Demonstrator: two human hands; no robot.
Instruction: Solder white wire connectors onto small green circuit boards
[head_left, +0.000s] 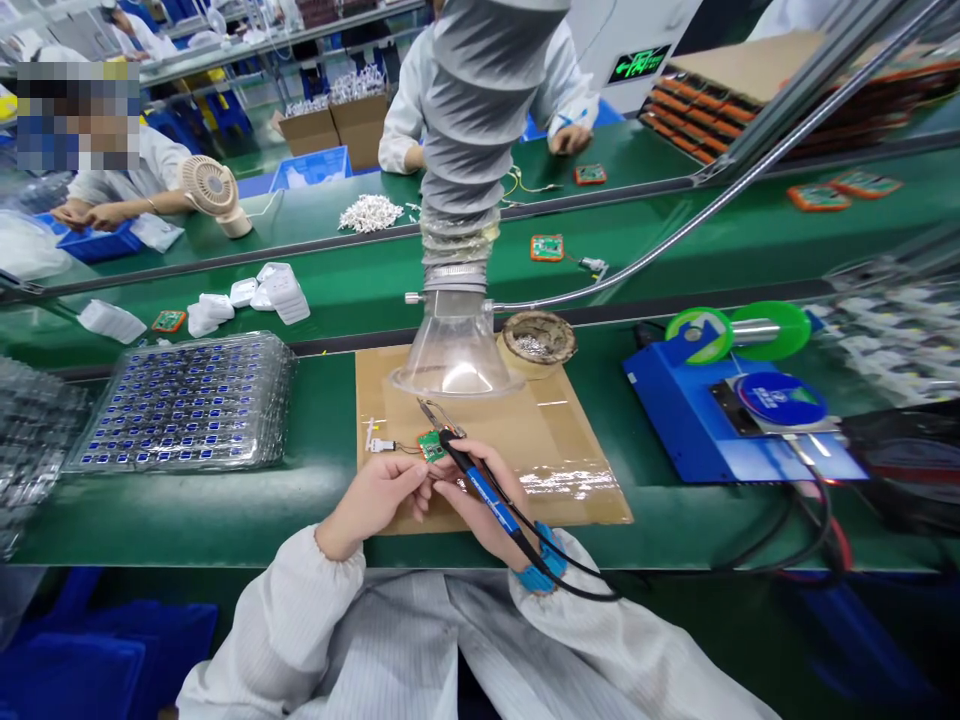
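My right hand (pixel 487 495) is closed around a blue and black soldering iron (pixel 486 492), its metal tip pointing away from me. A small green circuit board (pixel 431 446) with an orange edge lies just beyond my fingertips, partly hidden behind the iron and hand. Thin dark wires run from the board to a white connector (pixel 382 446) on its left. My left hand (pixel 386 497) is pinched closed at the board's near edge; what sits between those fingers is hidden. Both hands are over a brown cardboard sheet (pixel 547 430), and the right wrist wears a blue band.
A clear fume hood (pixel 457 350) hangs low beyond my hands, beside a round tip-cleaning pot (pixel 537 340). Stacked plastic trays (pixel 187 400) stand left. To the right is a blue solder feeder (pixel 675 415) with a green reel. Boards lie on the green belt; co-workers sit opposite.
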